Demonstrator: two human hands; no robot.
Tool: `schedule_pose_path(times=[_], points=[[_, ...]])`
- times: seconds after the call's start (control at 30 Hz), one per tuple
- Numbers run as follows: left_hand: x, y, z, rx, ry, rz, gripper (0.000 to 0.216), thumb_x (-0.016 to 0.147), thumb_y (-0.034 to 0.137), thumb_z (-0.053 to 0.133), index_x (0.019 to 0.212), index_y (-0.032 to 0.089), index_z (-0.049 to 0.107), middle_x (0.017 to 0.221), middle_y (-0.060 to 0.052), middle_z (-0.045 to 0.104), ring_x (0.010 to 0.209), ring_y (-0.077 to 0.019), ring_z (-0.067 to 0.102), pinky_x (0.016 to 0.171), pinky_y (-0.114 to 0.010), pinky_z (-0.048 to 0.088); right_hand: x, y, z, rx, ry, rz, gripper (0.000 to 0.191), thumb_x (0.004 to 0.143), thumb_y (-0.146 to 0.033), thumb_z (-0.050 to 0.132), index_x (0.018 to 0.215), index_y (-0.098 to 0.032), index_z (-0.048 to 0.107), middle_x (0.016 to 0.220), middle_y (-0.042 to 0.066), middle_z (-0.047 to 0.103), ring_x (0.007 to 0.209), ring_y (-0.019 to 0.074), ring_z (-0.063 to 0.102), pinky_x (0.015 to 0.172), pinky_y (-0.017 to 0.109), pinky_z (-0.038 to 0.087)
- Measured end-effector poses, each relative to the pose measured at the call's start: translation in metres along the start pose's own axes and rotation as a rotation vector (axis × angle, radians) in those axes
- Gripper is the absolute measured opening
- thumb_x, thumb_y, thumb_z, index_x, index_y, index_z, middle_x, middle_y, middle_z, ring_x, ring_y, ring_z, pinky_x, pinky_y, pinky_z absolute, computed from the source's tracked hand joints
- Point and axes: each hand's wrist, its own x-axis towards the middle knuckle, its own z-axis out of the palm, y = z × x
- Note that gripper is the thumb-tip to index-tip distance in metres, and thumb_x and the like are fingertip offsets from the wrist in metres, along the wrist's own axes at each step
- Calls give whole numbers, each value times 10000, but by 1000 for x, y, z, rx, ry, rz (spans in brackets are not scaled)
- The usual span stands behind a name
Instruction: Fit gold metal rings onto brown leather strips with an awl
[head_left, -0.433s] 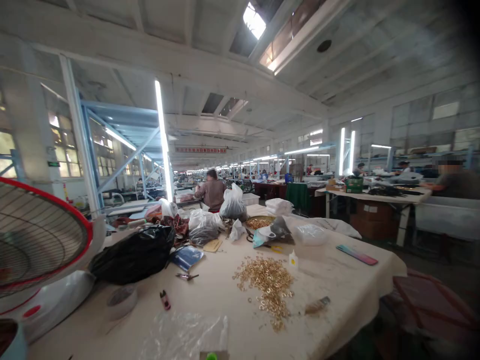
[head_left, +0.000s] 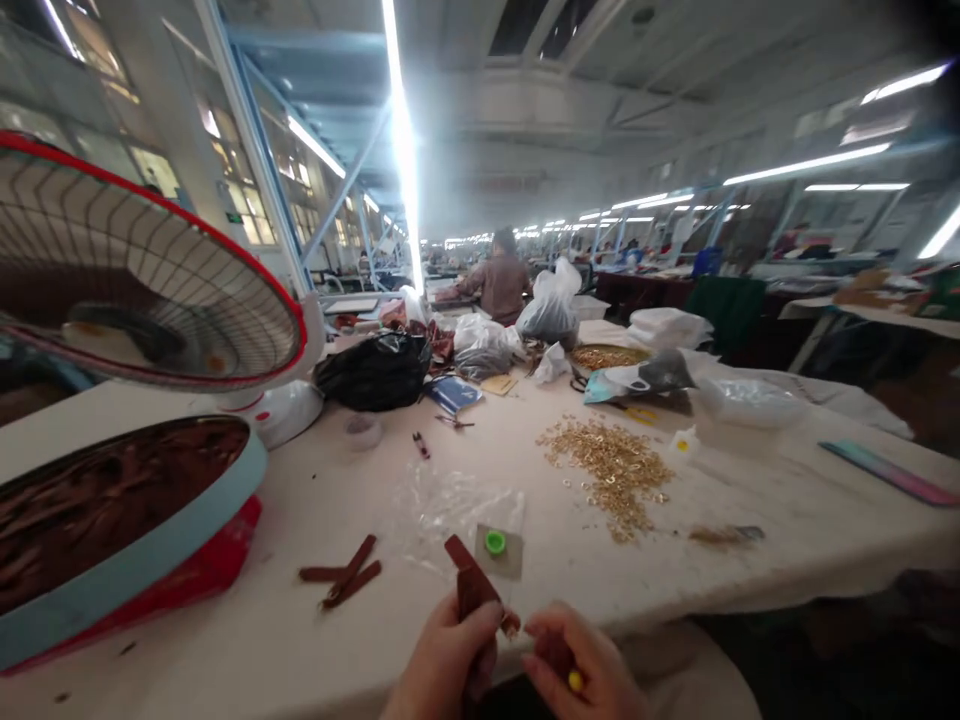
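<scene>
Your left hand [head_left: 448,660] grips a narrow, dark-brown leather strap [head_left: 469,585], tilted upright at the near table [head_left: 787,520] edge, while your right hand [head_left: 581,665] pinches something small and yellow.

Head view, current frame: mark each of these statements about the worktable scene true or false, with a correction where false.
1. The left hand holds a brown leather strip. True.
2. The gold rings sit in a neat stack. False: they lie scattered in a loose pile on the table.
3. The fan has a red rim. True.
4. The basin of brown pieces stands right of the hands. False: it is on the left.
</scene>
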Motion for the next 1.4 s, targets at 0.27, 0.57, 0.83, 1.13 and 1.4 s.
schedule_pose_path(times=[0.27,0.57,0.83,1.13,1.4], points=[[2,-6,7,-79,-53,-101,165,683,306,554,694,157,483,442,89,378,360,-36,252,362,-183,137,18,-3,-20,-283,-169,-320,191,856,-153,465,939,-204,629,760,52,565,654,152,548,581,240,449],[6,-33,7,323,62,235,257,836,369,430,704,173,534,528,41,417,515,-119,421,505,-226,348,23,6,-9,33,-156,2,116,804,-165,516,699,-190,559,726,16,524,662,148,507,585,239,408],[4,-38,7,304,58,357,239,821,265,461,976,170,616,890,-78,661,790,-196,585,745,-285,441,22,21,8,454,35,392,256,710,-380,655,820,-194,517,662,-36,498,585,126,452,542,236,380],[0,-31,-8,541,-70,548,370,788,75,440,1102,223,569,1056,-76,654,924,-188,597,815,-281,456,23,19,8,579,-61,530,413,644,-526,697,797,-151,614,654,-1,575,633,142,503,608,255,410],[4,-36,-3,233,71,283,202,752,254,555,936,172,549,776,-32,616,698,-158,562,669,-268,445,25,2,10,590,0,528,401,649,-506,699,820,-150,628,721,25,621,700,176,545,648,274,437]])
